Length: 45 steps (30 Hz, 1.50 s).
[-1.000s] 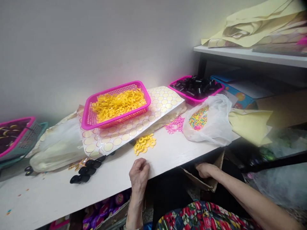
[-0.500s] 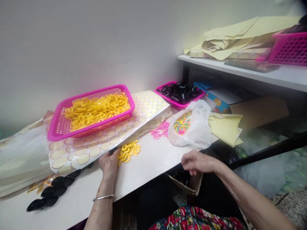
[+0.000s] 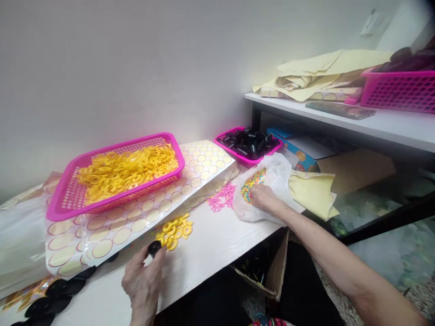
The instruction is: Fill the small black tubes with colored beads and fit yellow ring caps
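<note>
1. My left hand [image 3: 144, 276] is over the white table [image 3: 200, 253], thumb and fingers clamped on a small round black piece [image 3: 154, 248], which sits at the fingertips.
2. My right hand [image 3: 265, 198] is farther forward and to the right, reaching into the opening of a white plastic bag [image 3: 245, 213]. Its fingertips are down at the multicoloured beads [image 3: 250, 182] inside; I cannot tell whether they are pinched together on any.
3. Just beyond my left fingertips lies a loose pile of yellow ring-shaped pieces [image 3: 175, 230].
4. Between my two hands, nearer the right one and just left of the bag, small pink pieces [image 3: 222, 199] are scattered.
5. To the left of my left hand, a row of larger black pieces [image 3: 64, 290] runs along the table.
6. Farther beyond my left hand, a sheet printed with circles [image 3: 139, 225] lies under a pink basket [image 3: 117, 197] heaped with more yellow pieces [image 3: 129, 170].
7. Beyond my right hand stands a second pink basket [image 3: 245, 160], full of black cylinders [image 3: 252, 142].
8. Below my right forearm, under the table's edge, is an open cardboard box [image 3: 279, 269]; its dark contents are hard to make out.
9. Just right of the bag, past my right wrist, is folded yellow paper [image 3: 311, 192].
</note>
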Motion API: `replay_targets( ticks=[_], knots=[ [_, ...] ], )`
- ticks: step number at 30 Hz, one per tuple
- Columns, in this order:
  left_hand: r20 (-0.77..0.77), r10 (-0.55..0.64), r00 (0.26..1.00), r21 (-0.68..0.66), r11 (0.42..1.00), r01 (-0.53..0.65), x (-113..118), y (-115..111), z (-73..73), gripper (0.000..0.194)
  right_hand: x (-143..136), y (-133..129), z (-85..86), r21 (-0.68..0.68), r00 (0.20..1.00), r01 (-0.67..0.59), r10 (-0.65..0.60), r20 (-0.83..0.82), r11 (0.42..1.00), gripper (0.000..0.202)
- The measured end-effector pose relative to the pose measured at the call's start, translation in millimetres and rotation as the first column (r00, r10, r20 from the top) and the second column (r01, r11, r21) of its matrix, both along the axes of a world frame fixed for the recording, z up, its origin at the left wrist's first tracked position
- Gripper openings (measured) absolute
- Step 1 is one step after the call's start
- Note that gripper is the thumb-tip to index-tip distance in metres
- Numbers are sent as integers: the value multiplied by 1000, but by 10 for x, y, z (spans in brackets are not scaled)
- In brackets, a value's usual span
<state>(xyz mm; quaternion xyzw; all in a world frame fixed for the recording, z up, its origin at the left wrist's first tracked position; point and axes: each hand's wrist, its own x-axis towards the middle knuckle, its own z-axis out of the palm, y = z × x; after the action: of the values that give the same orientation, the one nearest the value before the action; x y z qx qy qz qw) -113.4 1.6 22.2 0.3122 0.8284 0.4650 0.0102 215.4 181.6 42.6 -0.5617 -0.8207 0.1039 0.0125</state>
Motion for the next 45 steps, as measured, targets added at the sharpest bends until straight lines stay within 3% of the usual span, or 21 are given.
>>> replay_targets(
  ticks=[2, 4, 8, 12, 20, 24, 26, 29, 31, 34, 37, 41, 45],
  knots=[
    [50, -61, 997, -14, 998, 62, 199, 40, 13, 52, -76, 67, -4, -3, 1000, -9, 9, -2, 1000, 26],
    [85, -193, 977, 4, 981, 193, 435, 130, 33, 51, -148, 148, -8, -14, 999, -32, 31, -27, 999, 27],
    [119, -412, 904, 40, 911, 410, 931, 357, 95, 41, -166, 288, -11, -55, 988, -66, 58, -141, 996, 23],
    [212, -562, 800, 35, 822, 568, 1294, 519, 162, 35, -13, 327, -27, -108, 942, -74, 34, -334, 991, 9],
    [329, -665, 670, 108, 732, 673, 1535, 659, 223, 28, 126, 223, -86, -222, 726, -108, -76, -683, 969, 16],
    [332, -727, 601, 162, 672, 723, 1648, 764, 255, 23, 118, 14, 48, -225, 594, -195, -68, -802, 955, 15],
    [338, -738, 584, 163, 657, 736, 1722, 823, 258, 20, 133, -129, 169, -182, 563, -271, 2, -826, 945, 11],
    [337, -759, 557, 150, 627, 764, 1839, 885, 242, 17, 176, -315, 358, -24, 676, -340, 226, -701, 940, 9],
    [325, -772, 546, 135, 609, 782, 1906, 901, 219, 18, 202, -394, 442, 107, 786, -359, 362, -501, 927, 15],
    [290, -777, 558, 89, 603, 793, 1969, 891, 177, 21, 206, -467, 487, 222, 884, -397, 436, -171, 891, 14],
    [250, -787, 564, 67, 595, 801, 1993, 869, 147, 21, 143, -535, 499, 268, 866, -485, 500, 16, 832, 11],
    [306, -779, 547, 122, 602, 789, 1994, 850, 130, 16, 50, -609, 543, 294, 817, -569, 570, 93, 768, 11],
    [382, -780, 495, 205, 594, 778, 1962, 824, 92, 20, 98, -542, 504, 316, 885, -437, 466, -20, 842, 15]
  ],
)
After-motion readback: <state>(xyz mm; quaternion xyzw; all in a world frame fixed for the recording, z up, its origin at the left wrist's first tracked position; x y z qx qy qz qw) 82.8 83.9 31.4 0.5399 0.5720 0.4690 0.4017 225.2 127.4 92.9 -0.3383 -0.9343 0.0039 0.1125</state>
